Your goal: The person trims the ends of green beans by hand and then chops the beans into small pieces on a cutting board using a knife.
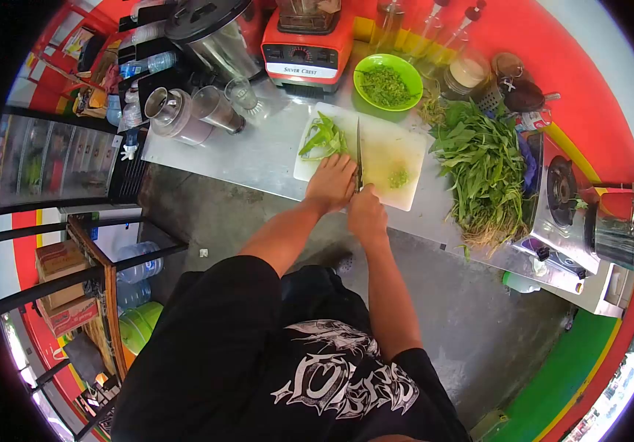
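Note:
On the white cutting board (398, 158), my left hand (332, 180) presses down on a bunch of green leaves (324, 138), fingers bent over its near end. My right hand (367, 215) is closed around the handle of a kitchen knife (359, 151). The blade points away from me, just right of my left fingertips, and the stems under those fingers are hidden. Finely chopped greens (399, 177) lie on the board to the right of the knife. Beyond the board stands a lime-green bowl (415, 76) holding more chopped greens (385, 86).
A large bunch of rooted leafy greens (483, 166) covers the counter's right side, beside a gas stove (564, 191). A red blender (306, 55), glasses (240, 94) and a metal shaker (177, 116) stand at the back and left. The steel counter (217, 158) ends close to me.

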`<state>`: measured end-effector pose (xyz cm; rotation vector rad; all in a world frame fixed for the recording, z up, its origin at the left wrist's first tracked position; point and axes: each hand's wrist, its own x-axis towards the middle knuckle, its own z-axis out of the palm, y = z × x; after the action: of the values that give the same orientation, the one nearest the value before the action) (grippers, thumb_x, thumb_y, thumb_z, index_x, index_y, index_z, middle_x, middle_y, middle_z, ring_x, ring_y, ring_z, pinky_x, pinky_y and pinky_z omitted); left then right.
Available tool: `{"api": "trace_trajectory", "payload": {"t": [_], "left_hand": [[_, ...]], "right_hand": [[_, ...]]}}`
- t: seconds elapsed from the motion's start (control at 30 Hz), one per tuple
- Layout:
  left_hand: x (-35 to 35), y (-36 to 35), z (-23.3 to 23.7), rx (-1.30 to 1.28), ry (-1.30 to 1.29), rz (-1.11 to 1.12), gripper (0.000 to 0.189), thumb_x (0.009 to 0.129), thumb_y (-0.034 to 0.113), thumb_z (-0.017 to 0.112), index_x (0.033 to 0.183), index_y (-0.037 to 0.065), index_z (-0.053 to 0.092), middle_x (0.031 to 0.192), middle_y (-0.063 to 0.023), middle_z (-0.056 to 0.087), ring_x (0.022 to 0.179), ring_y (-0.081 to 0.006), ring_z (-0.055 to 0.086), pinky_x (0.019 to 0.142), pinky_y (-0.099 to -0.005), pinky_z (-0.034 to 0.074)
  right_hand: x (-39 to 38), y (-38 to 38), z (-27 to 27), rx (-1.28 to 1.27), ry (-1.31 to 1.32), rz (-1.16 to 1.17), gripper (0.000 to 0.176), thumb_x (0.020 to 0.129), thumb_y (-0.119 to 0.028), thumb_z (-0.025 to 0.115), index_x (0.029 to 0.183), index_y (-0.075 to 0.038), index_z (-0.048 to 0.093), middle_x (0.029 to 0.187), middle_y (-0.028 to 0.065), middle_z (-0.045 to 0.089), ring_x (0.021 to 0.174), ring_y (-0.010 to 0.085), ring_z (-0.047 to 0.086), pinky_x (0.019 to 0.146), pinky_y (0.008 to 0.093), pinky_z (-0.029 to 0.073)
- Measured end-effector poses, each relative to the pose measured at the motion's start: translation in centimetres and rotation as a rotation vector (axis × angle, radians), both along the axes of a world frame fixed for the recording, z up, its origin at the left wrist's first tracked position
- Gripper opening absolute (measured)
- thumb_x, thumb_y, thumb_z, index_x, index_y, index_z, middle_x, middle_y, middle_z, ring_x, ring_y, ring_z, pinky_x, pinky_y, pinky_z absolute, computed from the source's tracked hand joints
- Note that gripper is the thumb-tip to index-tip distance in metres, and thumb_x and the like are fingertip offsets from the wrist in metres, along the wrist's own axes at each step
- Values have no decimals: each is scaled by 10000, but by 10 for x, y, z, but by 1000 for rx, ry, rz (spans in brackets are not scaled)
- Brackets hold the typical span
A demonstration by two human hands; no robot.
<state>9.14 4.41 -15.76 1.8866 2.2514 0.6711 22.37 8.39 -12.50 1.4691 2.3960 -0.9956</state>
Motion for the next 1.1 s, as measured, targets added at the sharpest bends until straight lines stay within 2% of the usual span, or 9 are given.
{"api": "trace_trajectory", "payload": {"t": [0.17, 0.23, 0.33, 0.47, 0.67, 0.73, 0.87, 0.93, 1.1], "left_hand": [[-1, 0, 3, -39, -1, -1, 239, 840, 154, 585, 1052, 51, 544, 1062, -141, 512, 1031, -336, 489, 908, -450, 394], [-1, 0, 5, -72, -1, 6, 233, 856, 171, 575, 1057, 56, 553, 1075, -138, 526, 1053, -331, 496, 920, -448, 399], [-2, 2, 8, -111, -14, 10, 228, 869, 185, 568, 1061, 62, 561, 1087, -136, 540, 1076, -327, 503, 930, -446, 403], [-2, 2, 3, -70, -31, 8, 225, 848, 152, 595, 1047, 54, 553, 1048, -139, 523, 1037, -337, 492, 912, -447, 394], [-1, 2, 5, -46, -42, -14, 202, 887, 141, 567, 1074, 66, 545, 1066, -135, 530, 1054, -335, 499, 932, -454, 392], [-1, 1, 6, -44, -56, -13, 231, 891, 137, 562, 1110, 67, 537, 1086, -137, 540, 1059, -337, 501, 937, -455, 393], [-1, 0, 5, 13, -97, -22, 257, 880, 115, 557, 1128, 56, 528, 1090, -145, 542, 1057, -349, 502, 934, -461, 393], [1, 1, 7, 34, -113, 10, 271, 850, 87, 556, 1115, 49, 516, 1073, -150, 537, 1036, -363, 499, 925, -470, 394], [1, 1, 10, -21, -110, 15, 263, 832, 102, 559, 1085, 55, 510, 1058, -152, 530, 1020, -364, 496, 916, -471, 398]], "right_hand": [[2, -3, 15, -41, -4, -40, 394, 1021, -333, 479, 1153, 39, 470, 1062, 343, 662, 1011, 531, 639, 900, 591, 499], [3, -8, 18, -11, -40, -21, 328, 989, -228, 530, 1150, 44, 440, 1035, 307, 690, 987, 479, 681, 860, 529, 545], [4, -15, 7, -33, -1, -60, 383, 1021, -333, 475, 1140, 31, 459, 1040, 334, 668, 977, 540, 646, 868, 592, 511], [2, -12, -12, 43, 11, -20, 356, 1015, -315, 490, 1133, 19, 452, 1023, 328, 672, 956, 525, 659, 847, 585, 522], [14, -9, 2, 108, -43, -38, 351, 1002, -311, 540, 1096, 15, 451, 938, 310, 689, 893, 492, 686, 798, 563, 545], [21, -10, 10, 107, -83, -100, 300, 1016, -264, 514, 1101, 19, 462, 925, 281, 706, 861, 466, 704, 763, 526, 575], [25, -9, 5, 81, 37, -212, 326, 1024, -308, 515, 1078, 11, 470, 911, 296, 699, 861, 484, 692, 764, 541, 563], [22, -8, 11, 25, 122, -169, 328, 1021, -319, 520, 1067, 4, 484, 915, 306, 693, 874, 494, 683, 778, 562, 549], [18, -11, 5, 20, 99, -80, 345, 1015, -340, 531, 1070, -1, 493, 935, 308, 692, 895, 493, 681, 789, 564, 546]]}}
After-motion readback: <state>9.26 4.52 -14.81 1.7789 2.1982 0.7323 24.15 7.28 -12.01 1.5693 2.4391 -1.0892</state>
